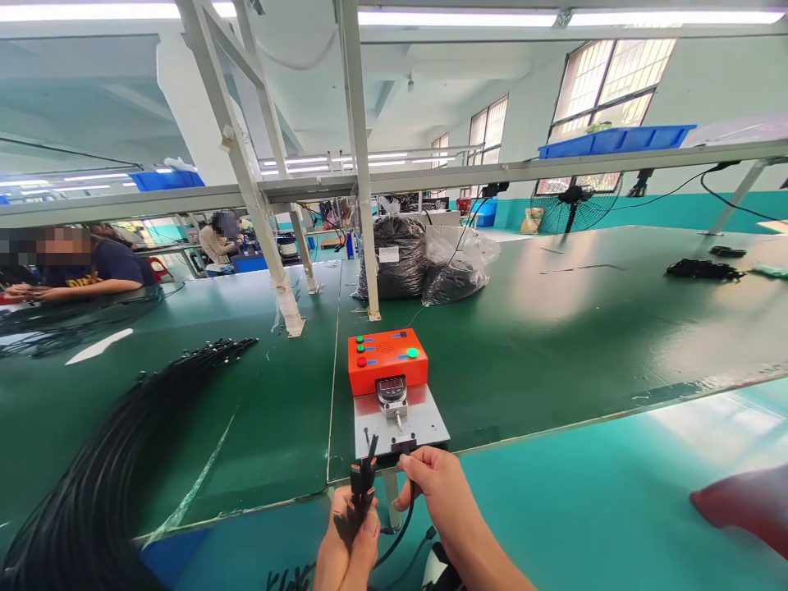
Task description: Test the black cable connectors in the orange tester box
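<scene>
- Low in the head view, a small bunch of black cable ends with orange-tipped connectors (363,484) is gripped upright in the left hand (348,546); its fingers are curled together around the bunch, with the thumb pressed against the front.
- Just beside it, the right hand (434,484) is held at the near edge of the grey metal base plate (424,423); a black cable (403,525) is pinched between its thumb and bent fingers, and a loop of that cable is seen hanging below the hand.
- Whether the pinched cable end is touching the plate cannot be told; it is partly hidden by the fingers.
- On the plate, an orange test box (387,359) with green, red and blue buttons is mounted, and a round digital gauge (392,389) is fixed just in front of it.
- The fixture is set on a green workbench (554,345), close to its near edge.
- To the left, a thick bundle of black cables (116,460) is laid across the bench.
- Further back, two plastic bags of black parts (424,263) are stood beside a white frame post (360,164).
- At the far left, another person (92,267) is seated at the bench, arms resting on it.
- A standing fan (575,201) is seen beyond the bench.
</scene>
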A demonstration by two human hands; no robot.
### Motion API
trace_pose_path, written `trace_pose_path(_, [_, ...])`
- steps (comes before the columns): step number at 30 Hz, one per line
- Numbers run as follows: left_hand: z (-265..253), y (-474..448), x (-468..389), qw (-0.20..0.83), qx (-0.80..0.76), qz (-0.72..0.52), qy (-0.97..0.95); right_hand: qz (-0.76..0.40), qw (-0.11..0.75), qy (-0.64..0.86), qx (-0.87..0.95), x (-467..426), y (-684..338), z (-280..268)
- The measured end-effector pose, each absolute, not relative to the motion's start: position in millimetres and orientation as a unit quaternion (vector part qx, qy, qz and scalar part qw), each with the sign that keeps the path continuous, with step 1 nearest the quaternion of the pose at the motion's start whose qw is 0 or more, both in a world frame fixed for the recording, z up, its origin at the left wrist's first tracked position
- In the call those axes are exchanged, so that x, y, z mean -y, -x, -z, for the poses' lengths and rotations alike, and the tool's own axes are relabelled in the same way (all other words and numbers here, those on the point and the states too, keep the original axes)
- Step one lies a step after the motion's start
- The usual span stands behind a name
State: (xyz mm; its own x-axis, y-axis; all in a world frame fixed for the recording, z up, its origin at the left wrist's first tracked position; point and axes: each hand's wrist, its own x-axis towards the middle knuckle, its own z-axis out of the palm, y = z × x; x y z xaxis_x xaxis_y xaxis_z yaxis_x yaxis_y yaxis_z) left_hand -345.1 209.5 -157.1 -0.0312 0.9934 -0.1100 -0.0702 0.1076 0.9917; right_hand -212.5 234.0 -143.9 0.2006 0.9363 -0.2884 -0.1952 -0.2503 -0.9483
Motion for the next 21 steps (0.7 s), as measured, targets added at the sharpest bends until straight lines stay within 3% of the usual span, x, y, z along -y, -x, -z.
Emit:
trace_pose_path(4, [144.6,346.7,-207.4,0.515,-0.513,-0.494,-0.477,-0.503,0.45,0.606,0.421,-222.9,211.2,155.2])
trace_pose_path(7, [139.1,351.6,-208.4,0.525,-0.5,-0.457,-0.516,-0.376,0.344,0.635,0.58,-203.3,213.1,166.3])
trace_pose_path(9, [138.6,353.8,-209.4,0.559,-0.486,-0.439,-0.509,-0.25,0.374,0.645,0.618,-191.8,215.0,167.8])
trace_pose_path(11, [139.9,353.5,-209.4,0.593,-0.479,-0.437,-0.478,-0.207,0.475,0.63,0.579,-186.2,216.3,161.2])
trace_pose_path(13, [141.5,350.6,-208.0,0.611,-0.477,-0.436,-0.458,-0.309,0.543,0.571,0.532,-187.2,217.6,148.6])
trace_pose_path(17, [142.3,344.3,-205.2,0.626,-0.464,-0.418,-0.467,-0.546,0.559,0.435,0.447,-197.4,224.5,131.7])
trace_pose_path(21, [141.6,347.1,-208.1,0.572,-0.512,-0.5,-0.4,-0.514,0.613,0.486,0.353,-204.2,229.1,141.7])
